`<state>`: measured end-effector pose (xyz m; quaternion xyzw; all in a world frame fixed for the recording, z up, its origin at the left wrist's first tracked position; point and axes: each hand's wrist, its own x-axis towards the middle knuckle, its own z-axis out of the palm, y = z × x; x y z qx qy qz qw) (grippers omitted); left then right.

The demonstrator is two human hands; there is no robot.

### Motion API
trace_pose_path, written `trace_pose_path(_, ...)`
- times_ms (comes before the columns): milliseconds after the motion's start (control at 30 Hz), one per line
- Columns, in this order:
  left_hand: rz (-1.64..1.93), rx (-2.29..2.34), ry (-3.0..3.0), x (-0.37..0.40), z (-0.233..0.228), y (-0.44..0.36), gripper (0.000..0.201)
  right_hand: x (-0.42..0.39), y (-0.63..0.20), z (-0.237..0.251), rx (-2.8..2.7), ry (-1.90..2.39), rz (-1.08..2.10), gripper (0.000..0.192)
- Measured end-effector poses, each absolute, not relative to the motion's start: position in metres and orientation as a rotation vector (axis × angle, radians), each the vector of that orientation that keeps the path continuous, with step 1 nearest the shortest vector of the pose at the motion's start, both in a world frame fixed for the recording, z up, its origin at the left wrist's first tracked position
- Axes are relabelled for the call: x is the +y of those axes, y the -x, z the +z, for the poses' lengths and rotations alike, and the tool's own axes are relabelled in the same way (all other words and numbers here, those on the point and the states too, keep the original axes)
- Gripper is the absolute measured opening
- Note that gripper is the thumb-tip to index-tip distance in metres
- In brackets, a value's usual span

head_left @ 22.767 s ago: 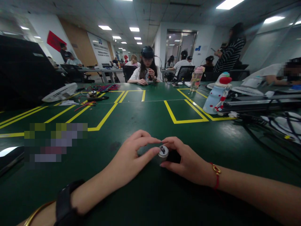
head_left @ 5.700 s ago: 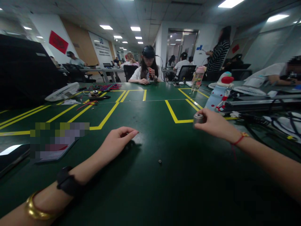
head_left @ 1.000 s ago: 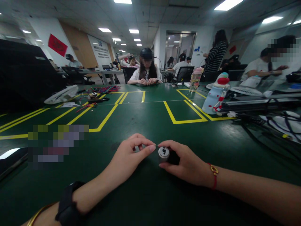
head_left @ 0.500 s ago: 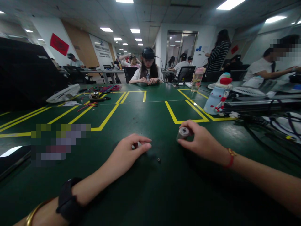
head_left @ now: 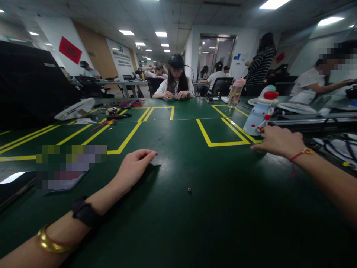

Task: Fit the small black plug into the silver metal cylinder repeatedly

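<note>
Sitting farther right than half a second ago, my right hand [head_left: 275,142] is half-curled by the blue bottle [head_left: 253,118], can't tell if it's holding the metal cylinder. Left hand [head_left: 135,163] pulled back, fingertips pinched. Tiny ring [head_left: 189,190] still on the counter [head_left: 173,223].

Inside of right grip [head_left: 282,142] hidden

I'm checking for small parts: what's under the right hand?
Green tabletop and yellow tape show around the right hand; what lies directly beneath is covered, so any part there cannot be made out.
</note>
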<state>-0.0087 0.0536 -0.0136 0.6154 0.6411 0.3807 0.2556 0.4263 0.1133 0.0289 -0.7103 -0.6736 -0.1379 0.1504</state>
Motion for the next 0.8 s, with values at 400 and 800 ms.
trace_pose_path(400,1.038,1.770,-1.690,0.052,-0.014,0.007,0.037,0.003,-0.250,-0.014,-2.636,0.856,0.401,0.026)
trace_pose_path(800,1.067,1.720,-1.637,0.056,-0.018,0.009,0.039,0.088,-0.370,0.043,-2.186,1.837,-0.489,0.032)
